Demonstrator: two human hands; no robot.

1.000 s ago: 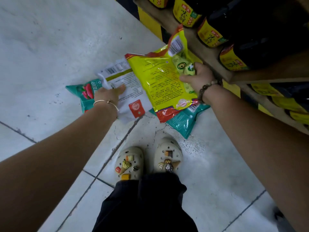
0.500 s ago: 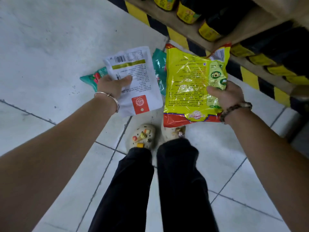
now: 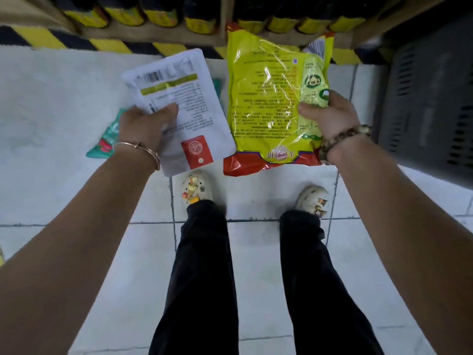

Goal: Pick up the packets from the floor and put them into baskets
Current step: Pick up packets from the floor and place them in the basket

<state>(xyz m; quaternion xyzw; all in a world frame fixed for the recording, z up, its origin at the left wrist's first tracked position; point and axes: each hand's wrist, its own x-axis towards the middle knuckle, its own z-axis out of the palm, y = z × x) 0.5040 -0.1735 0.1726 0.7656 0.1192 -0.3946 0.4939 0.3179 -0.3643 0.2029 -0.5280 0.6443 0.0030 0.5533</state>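
Note:
My left hand (image 3: 146, 125) grips a white packet (image 3: 194, 103) with a red square label, held up over the floor. My right hand (image 3: 330, 116) grips a large yellow packet (image 3: 266, 98) with a red bottom edge, raised beside the white one. A teal packet (image 3: 107, 142) lies on the white floor tiles, partly hidden behind my left hand. A dark grey basket (image 3: 430, 103) with slotted walls stands on the floor at the right, just past my right hand.
A wooden shelf (image 3: 153, 34) lined with yellow-labelled dark bottles runs along the top, above black-and-yellow floor striping (image 3: 107, 43). My two feet in pale clogs (image 3: 195, 187) stand on the tiles below the packets.
Both packets have been lifted higher off the floor. I have straightened up and turned, so the shelf now runs across the top and the grey basket has come into view at the right.

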